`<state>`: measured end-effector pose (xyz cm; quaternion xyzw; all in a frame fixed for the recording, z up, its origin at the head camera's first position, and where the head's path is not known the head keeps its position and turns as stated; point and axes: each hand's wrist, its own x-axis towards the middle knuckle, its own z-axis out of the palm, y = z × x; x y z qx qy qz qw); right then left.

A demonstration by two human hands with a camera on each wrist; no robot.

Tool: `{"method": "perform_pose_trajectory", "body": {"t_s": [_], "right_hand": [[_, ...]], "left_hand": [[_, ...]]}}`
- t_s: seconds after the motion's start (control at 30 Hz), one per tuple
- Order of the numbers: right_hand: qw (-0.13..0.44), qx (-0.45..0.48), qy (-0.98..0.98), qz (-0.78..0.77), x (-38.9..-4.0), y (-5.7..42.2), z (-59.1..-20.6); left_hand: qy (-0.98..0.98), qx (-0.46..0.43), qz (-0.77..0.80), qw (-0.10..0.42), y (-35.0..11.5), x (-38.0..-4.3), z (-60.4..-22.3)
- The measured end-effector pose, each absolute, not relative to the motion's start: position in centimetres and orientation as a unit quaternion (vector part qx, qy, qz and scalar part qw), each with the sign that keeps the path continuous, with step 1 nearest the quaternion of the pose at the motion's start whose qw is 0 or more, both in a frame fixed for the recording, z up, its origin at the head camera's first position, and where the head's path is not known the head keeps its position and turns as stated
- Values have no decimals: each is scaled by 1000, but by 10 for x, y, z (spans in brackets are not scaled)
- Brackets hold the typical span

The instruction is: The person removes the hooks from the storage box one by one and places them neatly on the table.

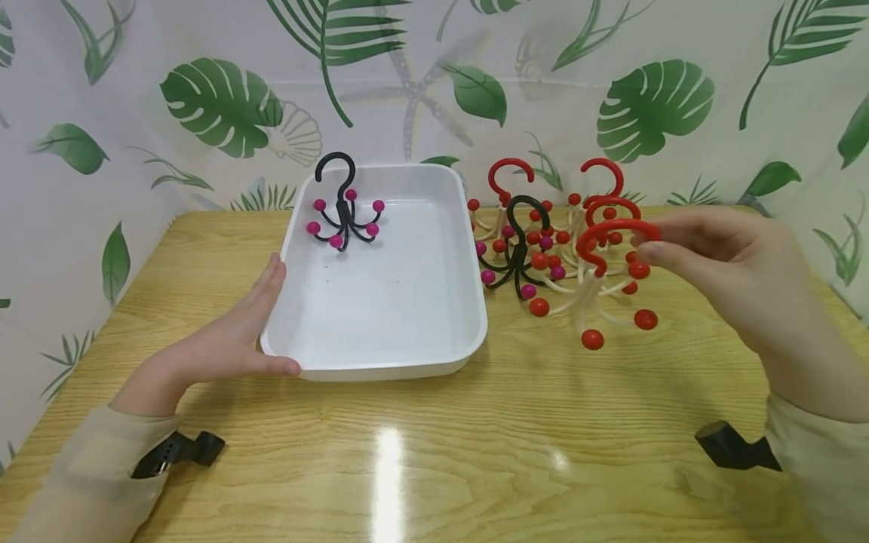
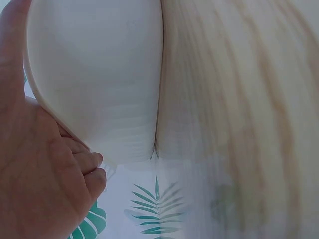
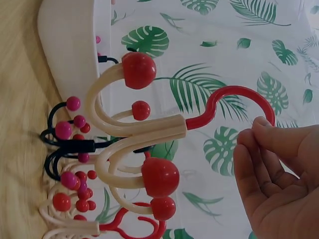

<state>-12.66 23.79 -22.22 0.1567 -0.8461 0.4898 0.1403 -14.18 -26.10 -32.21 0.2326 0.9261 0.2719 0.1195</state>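
Note:
A black claw hook hanger with pink balls (image 1: 342, 219) stands in the far left part of the white tray (image 1: 394, 317). My left hand (image 1: 217, 343) rests against the tray's left side, thumb by the front corner; the left wrist view shows the fingers (image 2: 92, 162) touching the tray wall (image 2: 99, 74). Up off the table, my right hand (image 1: 740, 279) pinches the red hook end of a cream hanger with red balls (image 3: 159, 127) between thumb and fingertips. Its arms hang downward, right of the tray.
Right of the tray, another black hanger with pink balls (image 1: 519, 256) stands among several red-hooked cream hangers (image 1: 511, 170), partly overlapping in view. Behind the wooden table (image 1: 326, 467) is a leaf-printed backdrop (image 1: 421, 45).

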Motion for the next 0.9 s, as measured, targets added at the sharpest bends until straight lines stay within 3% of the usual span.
{"method": "perform_pose_trajectory", "body": {"t_s": [0.27,0.9], "right_hand": [[148,144,-856,474,-132,260,-231],[103,96,-864,483,-153,285,-252]], "left_hand": [[926,232,273,117,-261,-141,-321],[924,237,275,118,-261,-141,-322]]}}
